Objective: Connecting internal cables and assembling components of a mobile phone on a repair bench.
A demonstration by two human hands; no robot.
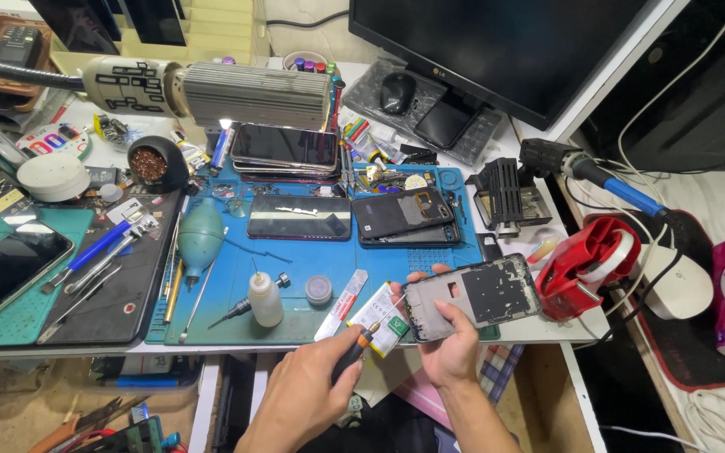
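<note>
Two hands work over the table's [539,329] front edge. Our right hand [451,348] clasps a grey metal phone frame [472,298]; our left hand [299,394] grips a small orange-handled screwdriver [361,346], tip at the frame's corner. We judge screw work underway, needing steady alignment.

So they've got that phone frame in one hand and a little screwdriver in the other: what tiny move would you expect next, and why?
Probably easing the screwdriver tip onto the phone frame's near-left corner. The left hand points the tip toward that end but short of it, while the right hand holds the frame tilted above the table edge. I can't make out a screw there.
</note>
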